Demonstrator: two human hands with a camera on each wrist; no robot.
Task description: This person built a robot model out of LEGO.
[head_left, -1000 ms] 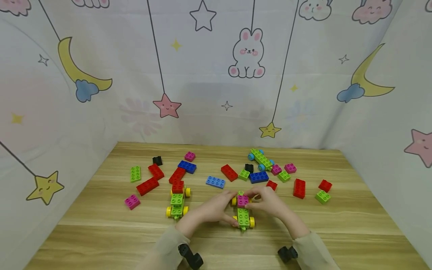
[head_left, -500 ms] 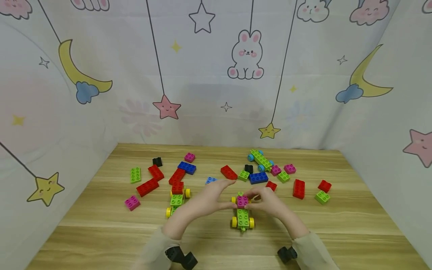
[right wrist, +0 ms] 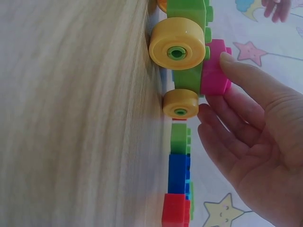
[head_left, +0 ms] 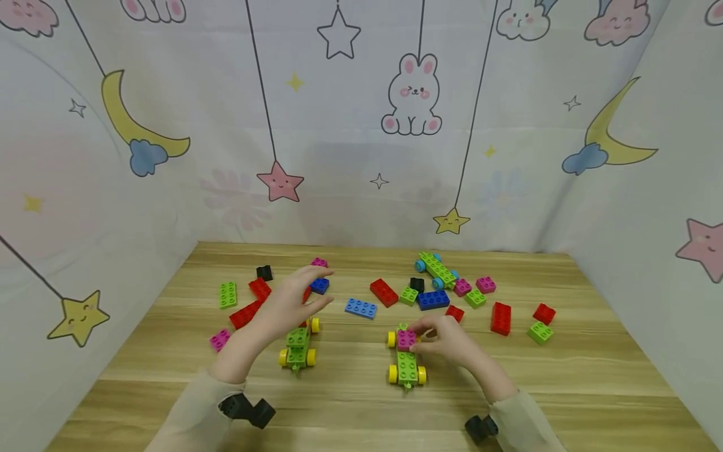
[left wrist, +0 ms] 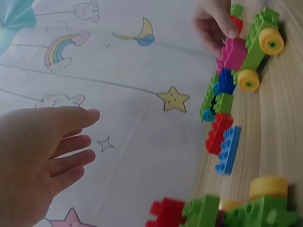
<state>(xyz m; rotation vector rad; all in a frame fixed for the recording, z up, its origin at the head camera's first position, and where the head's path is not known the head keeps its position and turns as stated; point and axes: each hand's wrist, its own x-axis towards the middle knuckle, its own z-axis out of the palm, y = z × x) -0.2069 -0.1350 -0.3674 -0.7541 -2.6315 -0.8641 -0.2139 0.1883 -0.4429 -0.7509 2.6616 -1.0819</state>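
Note:
In the head view, a magenta brick [head_left: 406,339] sits on the far part of a green toy car base [head_left: 407,370] with yellow wheels. My right hand [head_left: 449,339] holds this brick at its right side; the thumb lies against it in the right wrist view, with the fingers [right wrist: 232,113] curled behind. My left hand [head_left: 285,304] is raised, fingers apart and holding nothing, above a second green car [head_left: 297,342] with yellow wheels. That car carries a green brick and a red brick [left wrist: 168,213], the latter mostly hidden by the hand in the head view.
A light blue brick [head_left: 361,307] and a red brick [head_left: 384,292] lie between the cars. Behind stands a green base with blue wheels [head_left: 437,270]. Several loose bricks are scattered left and right on the wooden table [head_left: 350,402]. A printed cloth [head_left: 350,157] hangs around the back.
My left hand has let go of the right-hand car and moved left and up, over the other car. My right hand has stayed at the magenta brick.

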